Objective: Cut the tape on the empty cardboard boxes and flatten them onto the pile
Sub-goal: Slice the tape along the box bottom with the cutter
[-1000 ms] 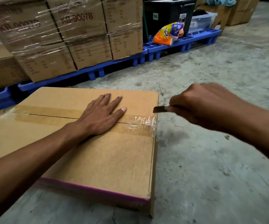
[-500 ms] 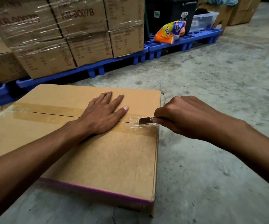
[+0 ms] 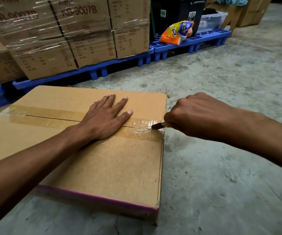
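A brown cardboard box [image 3: 111, 167] with a pink-edged near side stands on the concrete floor. Clear tape [image 3: 43, 116] runs along its top seam from left to right. My left hand [image 3: 106, 117] lies flat on the lid over the seam, fingers spread. My right hand [image 3: 196, 116] is closed around a small cutter [image 3: 158, 125] at the box's right edge. The blade tip rests in the wrinkled tape at the end of the seam.
Shrink-wrapped cartons [image 3: 79, 31] are stacked on blue pallets [image 3: 120, 65] behind the box. An orange snack bag [image 3: 175, 32], a black bin [image 3: 175, 11] and a clear tub [image 3: 211, 21] sit on the right pallet. Bare concrete floor [image 3: 230, 184] spreads to the right and front.
My right hand moved left from beside the box to its right edge, bringing the blade into the tape at the seam. My left hand stayed flat on the lid.
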`<state>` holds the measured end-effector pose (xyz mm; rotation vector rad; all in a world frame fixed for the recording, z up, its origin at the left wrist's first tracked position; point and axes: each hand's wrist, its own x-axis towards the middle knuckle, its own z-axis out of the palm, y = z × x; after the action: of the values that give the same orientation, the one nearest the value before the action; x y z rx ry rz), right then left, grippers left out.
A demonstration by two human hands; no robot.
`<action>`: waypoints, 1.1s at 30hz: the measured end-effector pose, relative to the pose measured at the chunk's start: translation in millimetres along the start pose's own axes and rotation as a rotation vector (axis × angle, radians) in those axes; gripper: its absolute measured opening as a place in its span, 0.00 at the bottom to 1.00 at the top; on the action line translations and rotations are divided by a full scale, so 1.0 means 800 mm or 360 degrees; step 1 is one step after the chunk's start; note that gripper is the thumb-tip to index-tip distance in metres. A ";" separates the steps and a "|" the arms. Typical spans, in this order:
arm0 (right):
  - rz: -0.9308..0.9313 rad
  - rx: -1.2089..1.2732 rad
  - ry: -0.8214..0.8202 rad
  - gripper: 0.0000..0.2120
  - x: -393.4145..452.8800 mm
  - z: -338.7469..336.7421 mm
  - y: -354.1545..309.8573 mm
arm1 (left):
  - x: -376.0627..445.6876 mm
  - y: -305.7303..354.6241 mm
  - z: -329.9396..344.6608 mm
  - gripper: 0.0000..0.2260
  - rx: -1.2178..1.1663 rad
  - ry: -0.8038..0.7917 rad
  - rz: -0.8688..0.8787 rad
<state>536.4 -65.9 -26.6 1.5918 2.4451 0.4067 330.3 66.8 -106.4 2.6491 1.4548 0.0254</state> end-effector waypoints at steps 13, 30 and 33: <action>0.0124 0.0097 0.0349 0.14 -0.016 0.039 -0.004 | -0.001 0.002 -0.004 0.29 0.0017 -0.0056 -0.0022; 0.0083 0.0360 0.0345 0.12 -0.024 0.052 0.004 | -0.001 -0.005 -0.001 0.34 0.0023 -0.0037 0.0001; 0.0085 0.0385 0.0352 0.13 -0.030 0.055 0.009 | 0.000 -0.005 -0.002 0.37 0.0003 -0.0042 0.0011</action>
<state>565.8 -80.1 -65.1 1.7969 2.7098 0.3202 326.8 68.8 -105.2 2.6454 1.4387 -0.0098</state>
